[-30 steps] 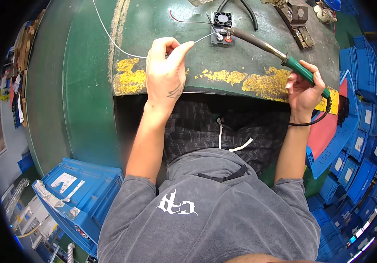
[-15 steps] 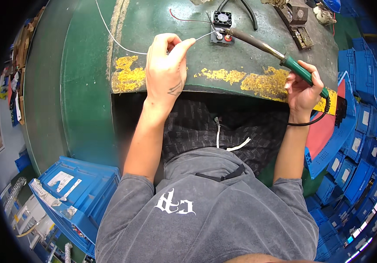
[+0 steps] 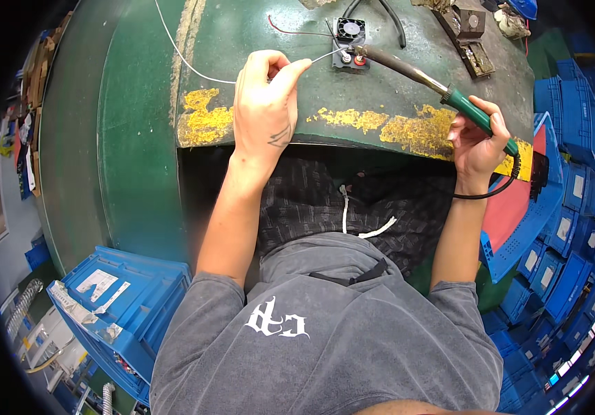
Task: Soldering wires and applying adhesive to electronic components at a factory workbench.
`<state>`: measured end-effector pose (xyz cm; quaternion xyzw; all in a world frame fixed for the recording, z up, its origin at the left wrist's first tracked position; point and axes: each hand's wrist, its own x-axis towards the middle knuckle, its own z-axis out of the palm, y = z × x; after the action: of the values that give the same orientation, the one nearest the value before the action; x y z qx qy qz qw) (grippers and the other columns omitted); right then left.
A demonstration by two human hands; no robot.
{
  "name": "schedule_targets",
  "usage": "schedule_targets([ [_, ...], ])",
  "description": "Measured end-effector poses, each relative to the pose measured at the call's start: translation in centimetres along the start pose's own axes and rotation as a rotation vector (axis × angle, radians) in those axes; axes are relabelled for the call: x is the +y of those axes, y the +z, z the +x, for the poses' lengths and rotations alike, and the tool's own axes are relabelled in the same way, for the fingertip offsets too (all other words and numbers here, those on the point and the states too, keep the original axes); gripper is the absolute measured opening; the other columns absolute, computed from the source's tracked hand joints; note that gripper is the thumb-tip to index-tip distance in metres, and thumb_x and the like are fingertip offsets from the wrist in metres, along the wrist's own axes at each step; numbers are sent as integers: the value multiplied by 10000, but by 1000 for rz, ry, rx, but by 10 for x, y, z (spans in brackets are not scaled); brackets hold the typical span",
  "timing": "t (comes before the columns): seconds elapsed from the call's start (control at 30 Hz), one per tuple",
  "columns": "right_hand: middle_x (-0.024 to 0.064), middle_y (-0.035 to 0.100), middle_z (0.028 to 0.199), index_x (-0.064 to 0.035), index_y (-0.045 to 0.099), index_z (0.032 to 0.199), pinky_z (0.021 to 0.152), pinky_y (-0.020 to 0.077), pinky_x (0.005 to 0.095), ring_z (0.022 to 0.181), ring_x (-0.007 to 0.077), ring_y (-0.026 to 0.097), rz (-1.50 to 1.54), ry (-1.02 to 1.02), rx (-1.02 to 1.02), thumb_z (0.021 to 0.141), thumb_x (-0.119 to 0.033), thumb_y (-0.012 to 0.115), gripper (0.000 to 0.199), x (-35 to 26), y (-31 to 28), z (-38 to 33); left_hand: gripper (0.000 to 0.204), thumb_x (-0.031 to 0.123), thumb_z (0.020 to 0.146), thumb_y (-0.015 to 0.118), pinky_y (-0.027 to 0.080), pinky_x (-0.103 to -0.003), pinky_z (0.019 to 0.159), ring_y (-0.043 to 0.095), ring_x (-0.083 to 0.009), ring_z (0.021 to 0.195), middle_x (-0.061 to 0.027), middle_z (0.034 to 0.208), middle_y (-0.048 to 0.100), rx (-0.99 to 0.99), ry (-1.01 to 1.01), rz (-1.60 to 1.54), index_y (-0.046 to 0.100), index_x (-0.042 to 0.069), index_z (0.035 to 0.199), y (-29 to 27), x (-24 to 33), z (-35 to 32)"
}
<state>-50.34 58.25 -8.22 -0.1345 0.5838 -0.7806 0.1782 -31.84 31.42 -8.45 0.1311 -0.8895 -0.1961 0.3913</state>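
Observation:
My left hand (image 3: 264, 104) pinches a thin strand of solder wire (image 3: 328, 54) between thumb and fingertips. Its tail loops away to the upper left. At the far side of the bench, the strand's tip meets the end of a soldering iron (image 3: 469, 111), whose green handle my right hand (image 3: 481, 149) grips like a pen. Both tips are at a small black block with two terminals, one ringed in red (image 3: 360, 60) and one in white (image 3: 346, 59). A small black fan (image 3: 350, 29) sits just behind the terminals. Whether solder is melting there is too small to tell.
Red and black leads and thick black cables (image 3: 394, 21) lie around the fan. An open metal box (image 3: 479, 61) stands at the far right. A blue lidded crate (image 3: 128, 287) is at lower left. Several blue bins (image 3: 578, 114) and a blue-edged pink tray (image 3: 507, 211) fill the right.
My left hand has shifted very slightly to the right, toward the terminals, with the solder wire. The iron and my right hand stay in place.

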Motion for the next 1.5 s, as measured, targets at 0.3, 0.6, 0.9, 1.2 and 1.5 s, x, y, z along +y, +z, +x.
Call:
schedule_targets([
  [0.3,150,670,724,36,624,1142,431,430,268,507,209,605,-6,-16,-20,978,-376,400,497,0,-2,2,321,-94,733,687,504,-355,736,598,-263,823,-91,929,564,-6,2,-3,731,49,1017,1,-1,2],
  [0.6,157,667,721,42,626,1129,432,431,268,505,212,607,-14,-16,-12,974,-347,400,476,-2,0,2,213,-59,823,712,514,-333,697,605,-236,796,-94,952,575,13,-55,-32,721,36,1013,-14,-6,-4],
  [0.9,206,677,722,89,624,1075,441,448,279,486,233,607,13,-50,-16,961,-252,390,429,-3,1,3,224,-68,828,745,531,-294,665,613,-196,807,-104,989,603,161,-72,-45,691,23,1026,-16,-20,-32],
  [1.2,147,658,702,35,628,1107,423,420,262,488,201,593,-93,-65,-44,970,-307,409,429,-7,1,5,191,-71,821,746,518,-314,684,619,-236,818,-108,968,618,170,-82,-18,700,19,983,-5,-26,-36],
  [1.5,155,658,705,34,628,1108,430,428,270,489,211,593,-88,-74,-27,968,-310,409,431,-9,3,3,185,-71,815,742,522,-328,695,628,-252,821,-113,959,621,158,-108,-4,697,18,971,-4,-24,-36],
])
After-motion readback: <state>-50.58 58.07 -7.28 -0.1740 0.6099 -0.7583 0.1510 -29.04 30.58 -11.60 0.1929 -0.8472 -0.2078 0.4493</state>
